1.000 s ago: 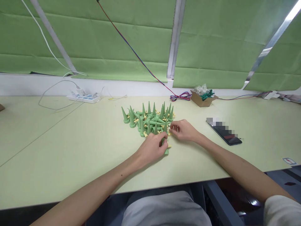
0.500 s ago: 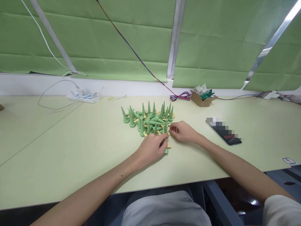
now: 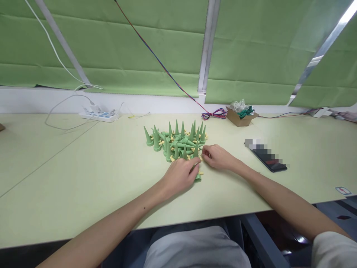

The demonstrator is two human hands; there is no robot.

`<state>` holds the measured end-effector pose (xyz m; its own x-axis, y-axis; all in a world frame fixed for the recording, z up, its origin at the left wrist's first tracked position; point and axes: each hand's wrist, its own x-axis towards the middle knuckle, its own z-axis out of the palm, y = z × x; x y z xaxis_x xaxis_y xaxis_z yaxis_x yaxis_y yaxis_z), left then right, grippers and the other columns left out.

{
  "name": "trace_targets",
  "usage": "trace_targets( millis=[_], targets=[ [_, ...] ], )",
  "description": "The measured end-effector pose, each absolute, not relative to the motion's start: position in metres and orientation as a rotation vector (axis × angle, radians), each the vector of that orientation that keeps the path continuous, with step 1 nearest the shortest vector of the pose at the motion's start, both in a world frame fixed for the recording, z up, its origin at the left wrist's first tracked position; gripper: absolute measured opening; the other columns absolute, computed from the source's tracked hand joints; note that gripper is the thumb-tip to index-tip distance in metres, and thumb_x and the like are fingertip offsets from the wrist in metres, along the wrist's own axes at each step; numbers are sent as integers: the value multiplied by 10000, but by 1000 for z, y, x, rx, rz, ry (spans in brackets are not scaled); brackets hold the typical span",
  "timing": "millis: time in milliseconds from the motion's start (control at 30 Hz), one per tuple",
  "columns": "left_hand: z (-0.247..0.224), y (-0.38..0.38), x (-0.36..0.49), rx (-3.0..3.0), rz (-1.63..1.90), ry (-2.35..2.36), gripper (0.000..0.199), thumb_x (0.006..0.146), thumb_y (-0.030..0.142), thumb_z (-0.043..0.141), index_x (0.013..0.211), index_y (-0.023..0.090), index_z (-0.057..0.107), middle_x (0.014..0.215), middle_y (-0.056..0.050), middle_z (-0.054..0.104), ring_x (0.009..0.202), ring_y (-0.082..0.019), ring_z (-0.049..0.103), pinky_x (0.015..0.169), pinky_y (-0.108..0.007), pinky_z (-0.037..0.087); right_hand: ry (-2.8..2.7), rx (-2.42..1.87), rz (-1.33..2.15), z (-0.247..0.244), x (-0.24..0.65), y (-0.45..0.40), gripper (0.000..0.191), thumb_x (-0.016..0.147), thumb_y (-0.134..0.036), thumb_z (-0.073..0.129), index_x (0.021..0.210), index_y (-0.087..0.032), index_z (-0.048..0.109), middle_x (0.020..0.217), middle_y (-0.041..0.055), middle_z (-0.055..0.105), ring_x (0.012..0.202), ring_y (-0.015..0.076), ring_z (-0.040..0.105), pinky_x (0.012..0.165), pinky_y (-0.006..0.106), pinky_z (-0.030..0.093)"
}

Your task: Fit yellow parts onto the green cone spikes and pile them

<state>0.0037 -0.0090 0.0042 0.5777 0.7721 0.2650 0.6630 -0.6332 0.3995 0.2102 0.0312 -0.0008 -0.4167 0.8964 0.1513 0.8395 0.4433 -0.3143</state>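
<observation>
Cones (image 3: 156,143) heaped just beyond hands (image 3: 180,175); both curled, cannot tell if gripping anything.

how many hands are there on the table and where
2: the left hand at the near edge of the green cones, the right hand by their right side. Fingertips are partly hidden.

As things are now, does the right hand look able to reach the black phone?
Probably yes. The right hand is beside the green cones, the black phone lies farther right, and I see nothing standing between hand and phone.
</observation>
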Motion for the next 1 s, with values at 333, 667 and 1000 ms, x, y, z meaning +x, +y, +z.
trace_targets(
  millis=[333,667,1000],
  targets=[
    [3,-7,3,2439,831,1176,286,997,286,395,1085,204,655,551,50,543,489,-126,461,561,-257,305,-2377,-1431,280,-3,213,32,168,1001,-241,376,873,-201,476,830,69,647,694,181,553,624,275,349],
    [6,-7,5,2288,1023,1135,290,1000,350,438,813,187,589,543,58,478,493,-102,397,544,-260,302,-1897,-1154,168,10,203,20,185,1014,-285,400,881,-206,502,676,3,550,592,136,505,616,264,403],
    [12,-7,6,2006,1105,1113,451,1033,441,331,730,186,547,613,26,585,550,-115,503,612,-273,400,-2006,-652,151,5,196,11,150,1000,-218,434,955,-226,577,827,53,603,681,157,555,642,316,488]
  ],
)
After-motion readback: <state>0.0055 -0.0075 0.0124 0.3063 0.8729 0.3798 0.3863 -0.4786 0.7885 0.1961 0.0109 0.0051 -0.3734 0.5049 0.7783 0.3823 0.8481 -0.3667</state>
